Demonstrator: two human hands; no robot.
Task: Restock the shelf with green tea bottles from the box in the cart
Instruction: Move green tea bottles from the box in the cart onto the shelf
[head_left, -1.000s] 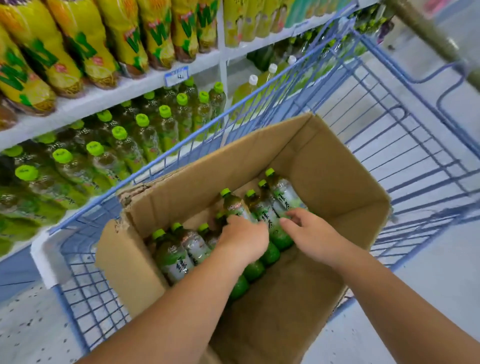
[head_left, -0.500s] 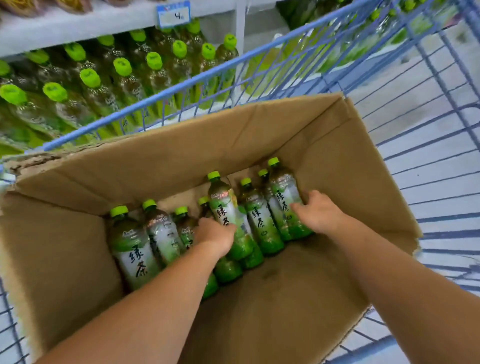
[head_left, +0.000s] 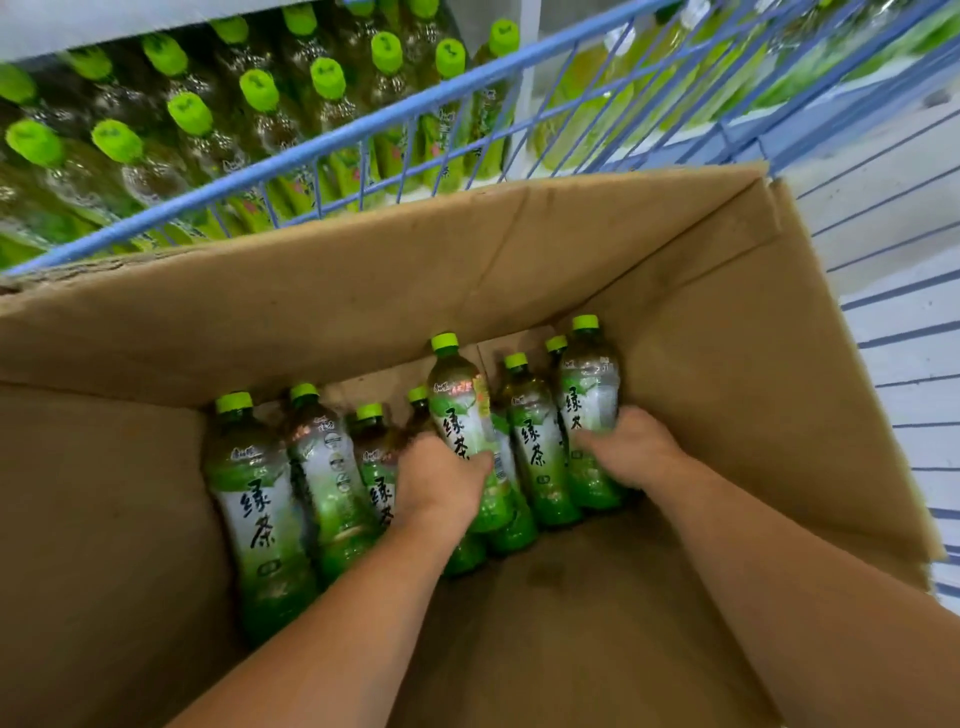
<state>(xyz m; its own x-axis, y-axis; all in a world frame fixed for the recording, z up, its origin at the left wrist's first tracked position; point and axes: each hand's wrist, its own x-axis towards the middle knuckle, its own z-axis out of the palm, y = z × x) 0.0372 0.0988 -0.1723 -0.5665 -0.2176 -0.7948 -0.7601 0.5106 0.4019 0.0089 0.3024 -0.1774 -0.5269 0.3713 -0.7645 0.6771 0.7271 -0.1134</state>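
While both bare forearms are reaching down into the open cardboard box, the left hand is wrapping its fingers round the lower body of a green tea bottle near the middle of the box's far wall. That bottle is standing higher than its neighbours, its lime cap clear above theirs. The right hand is curling round the label of a second green tea bottle in the box's far right corner, with the fingers pressing into the white part of the label. Between these two held bottles, a third bottle is leaning with its printed characters facing up, just beside the one in the right hand. Toward the box's left wall from the left hand, more bottles are leaning against the far wall side by side: a large-looking one nearest the left wall, then a pale-labelled one, then one partly hidden by the left wrist. Beyond the box's far wall, the blue wire side of the cart is running diagonally. Past it, rows of lime-capped shelf bottles are standing packed together. Off the box's right wall, more blue cart bars are showing over a pale floor.
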